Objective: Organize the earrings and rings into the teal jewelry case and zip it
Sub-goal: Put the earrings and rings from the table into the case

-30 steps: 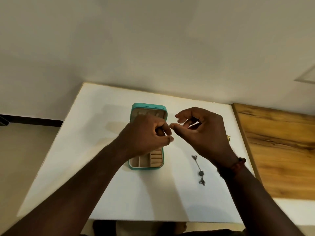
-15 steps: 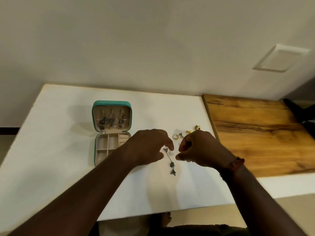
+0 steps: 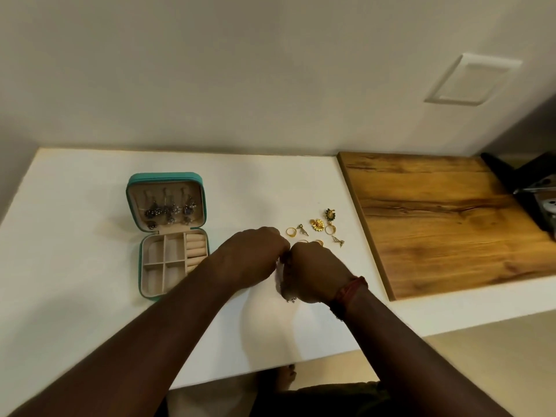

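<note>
The teal jewelry case [image 3: 165, 176] lies open on the left of the white table [image 3: 75, 242]. Dark dangling earrings [image 3: 168, 210] hang in its lid, and its beige base has empty compartments and ring rolls [image 3: 195, 249]. To its right my left hand [image 3: 255, 254] and my right hand [image 3: 316, 272] meet fingertip to fingertip and pinch the top of a long silver earring [image 3: 290, 300]. Only the earring's lower end shows beside my right wrist. Just beyond my hands lie gold rings [image 3: 291, 231] and gold earrings [image 3: 317, 224].
A wooden board [image 3: 451, 224] covers the right end of the table. Dark metal objects [image 3: 535, 191] sit at the far right edge. The wall stands close behind the table, with a white plate [image 3: 472, 79] on it. The table's front edge is near my body.
Both hands left the case and moved right to the silver earring. They have closed together over its top end. My view shifted right, showing the gold pieces and the board.
</note>
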